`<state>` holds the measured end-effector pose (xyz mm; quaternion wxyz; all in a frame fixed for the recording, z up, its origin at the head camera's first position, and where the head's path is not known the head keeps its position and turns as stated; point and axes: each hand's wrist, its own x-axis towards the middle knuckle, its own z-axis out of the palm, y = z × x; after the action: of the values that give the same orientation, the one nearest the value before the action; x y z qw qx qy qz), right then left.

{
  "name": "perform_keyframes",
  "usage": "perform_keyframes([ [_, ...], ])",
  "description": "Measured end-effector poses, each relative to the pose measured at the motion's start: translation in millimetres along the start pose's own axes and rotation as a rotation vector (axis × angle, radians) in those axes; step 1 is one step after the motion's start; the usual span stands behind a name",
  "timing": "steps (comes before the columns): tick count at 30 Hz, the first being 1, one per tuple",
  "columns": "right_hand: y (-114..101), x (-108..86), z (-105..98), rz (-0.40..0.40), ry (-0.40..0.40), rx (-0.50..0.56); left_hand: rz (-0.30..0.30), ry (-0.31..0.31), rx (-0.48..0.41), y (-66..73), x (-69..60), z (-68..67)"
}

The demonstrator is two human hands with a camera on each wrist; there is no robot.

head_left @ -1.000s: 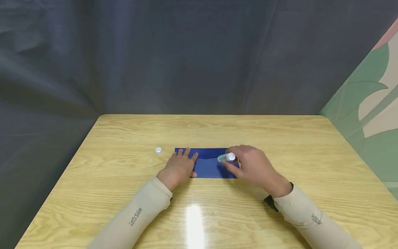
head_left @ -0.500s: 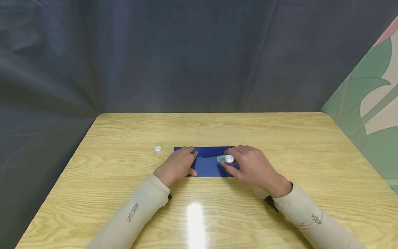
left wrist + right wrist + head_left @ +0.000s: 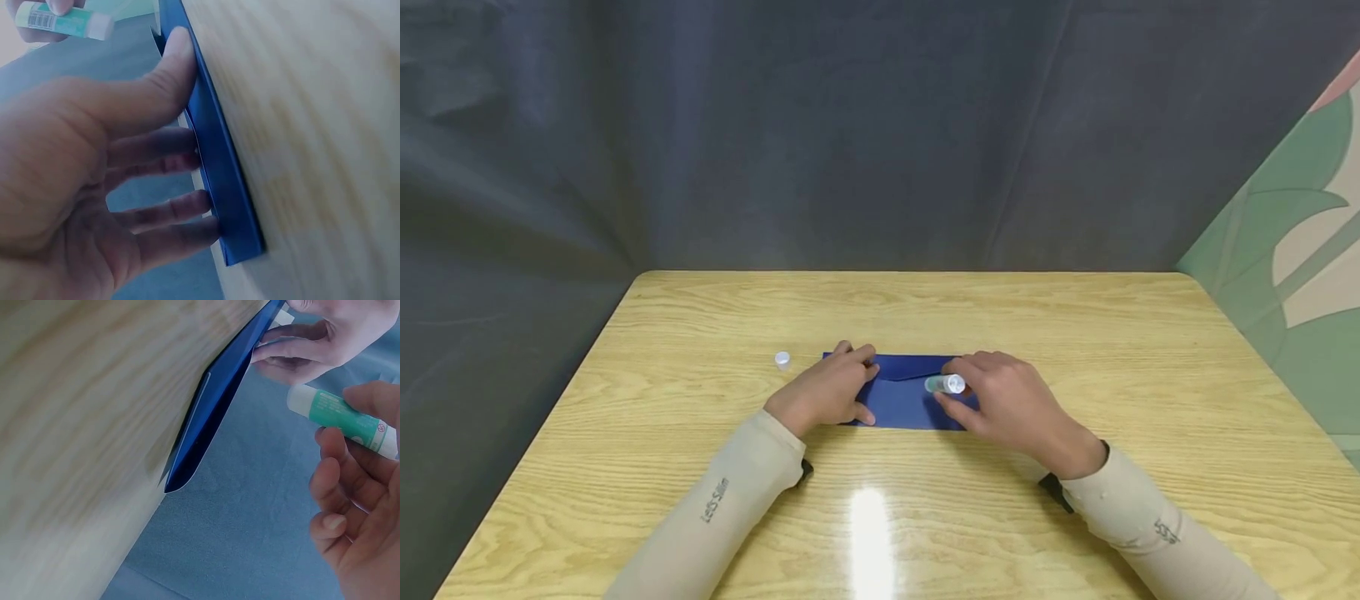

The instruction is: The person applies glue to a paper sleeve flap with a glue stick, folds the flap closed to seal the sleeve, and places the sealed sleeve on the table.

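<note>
A blue envelope point(image 3: 904, 408) lies on the table with its flap along the far side, and the right wrist view shows the flap standing slightly raised. My left hand point(image 3: 829, 388) rests on the envelope's left part, its thumb point(image 3: 169, 75) near one edge and its fingertips touching the blue paper. Between thumb and fingers, my right hand point(image 3: 1018, 404) holds a green-and-white glue stick point(image 3: 344, 417) above the envelope's right part. Tilted, the glue stick shows its white end in the head view. The right hand hides the envelope's right end.
A small white cap point(image 3: 782, 360) stands on the wooden table point(image 3: 700, 333), left of the envelope. Dark cloth point(image 3: 850, 142) hangs behind the table and down its left side. A wall with a leaf pattern point(image 3: 1300, 250) is at the right.
My left hand has shifted slightly left and turned, its fingers going from spread flat to more bent. The right hand stays almost in place with the glue stick, which tilts slightly differently.
</note>
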<state>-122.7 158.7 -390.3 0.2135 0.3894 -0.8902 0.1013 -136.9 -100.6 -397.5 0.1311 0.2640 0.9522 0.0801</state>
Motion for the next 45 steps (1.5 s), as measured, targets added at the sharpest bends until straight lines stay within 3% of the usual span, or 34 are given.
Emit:
perform_keyframes([
  [8, -0.2, 1.6, -1.4, 0.006, -0.01, 0.003, 0.022, -0.025, 0.022, -0.3, 2.4, -4.2],
  [17, -1.0, 0.5, 0.4, 0.025, -0.035, -0.002, 0.023, -0.082, -0.01, 3.5, 6.2, -4.4],
  [24, -1.0, 0.4, 1.2, 0.016, -0.026, 0.004, -0.035, -0.077, -0.089, -3.3, 8.1, -9.0],
  [26, -0.9, 0.6, 0.9, 0.016, -0.026, 0.005, -0.026, -0.072, -0.1, -4.3, 8.5, -9.2],
  [30, -0.4, 0.4, 0.0, 0.017, -0.026, 0.001, 0.031, -0.056, -0.032, -3.0, 8.8, -6.4],
  [35, -0.7, 0.9, 0.1, 0.013, -0.033, 0.0, 0.058, -0.051, 0.053, 0.2, 9.4, -2.6],
  [40, -0.9, -0.1, 0.2, 0.018, -0.034, -0.003, 0.049, -0.068, 0.061, 2.0, 9.5, -3.8],
  [45, -0.5, -0.2, 0.3, 0.012, -0.031, -0.01, 0.024, -0.102, -0.02, -1.2, 8.2, -9.8],
])
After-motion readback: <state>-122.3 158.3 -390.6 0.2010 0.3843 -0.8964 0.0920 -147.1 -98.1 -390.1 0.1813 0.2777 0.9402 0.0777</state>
